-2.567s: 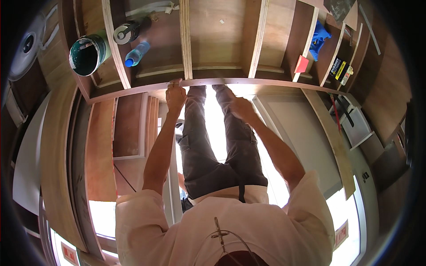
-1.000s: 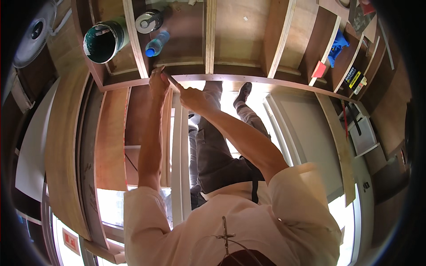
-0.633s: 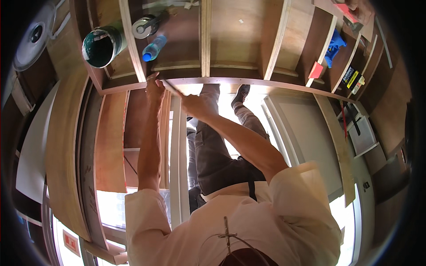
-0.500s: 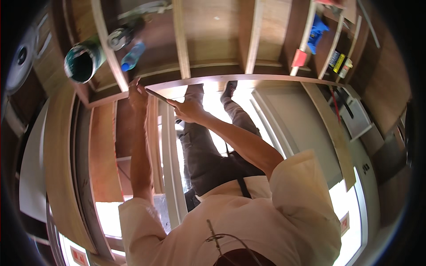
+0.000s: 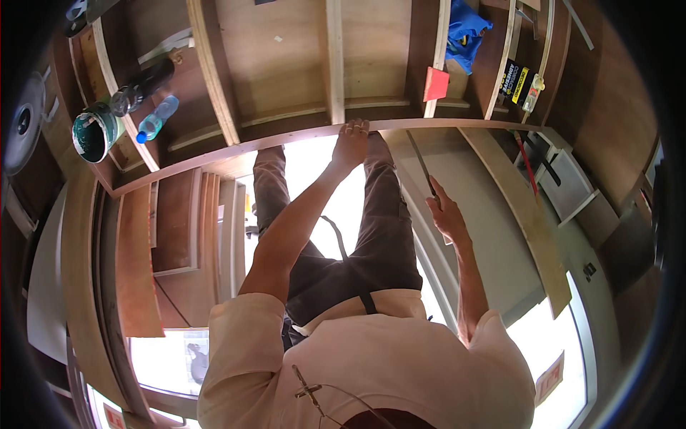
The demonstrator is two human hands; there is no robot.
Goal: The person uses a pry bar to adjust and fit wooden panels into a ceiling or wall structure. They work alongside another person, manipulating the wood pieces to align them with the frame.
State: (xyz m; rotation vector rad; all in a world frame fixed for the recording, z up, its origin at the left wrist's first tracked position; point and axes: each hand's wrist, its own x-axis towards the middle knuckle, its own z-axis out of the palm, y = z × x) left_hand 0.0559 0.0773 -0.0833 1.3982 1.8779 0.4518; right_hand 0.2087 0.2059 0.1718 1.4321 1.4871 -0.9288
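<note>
My left hand [image 5: 351,143] rests on the front rail [image 5: 214,154] of a wooden frame, its fingers curled over the top of the edge. Off to the right, my right hand [image 5: 447,214] is closed round the near end of a long, thin, dark tool that looks like a file [image 5: 419,157]. Its blade points away from me, and the far tip comes close to the rail. I cannot tell whether tip and rail touch.
Pale wooden dividers [image 5: 213,71] split the frame into bays. A paint-stained tub [image 5: 93,134], a clear blue bottle [image 5: 158,118], a blue bag [image 5: 468,36], a red block [image 5: 436,84] and small boxes [image 5: 524,84] lie among them. A long board [image 5: 518,207] stands at right.
My left hand has shifted right along the rail, from the left part to near the middle. The file has swung right with my right hand, away from the left hand.
</note>
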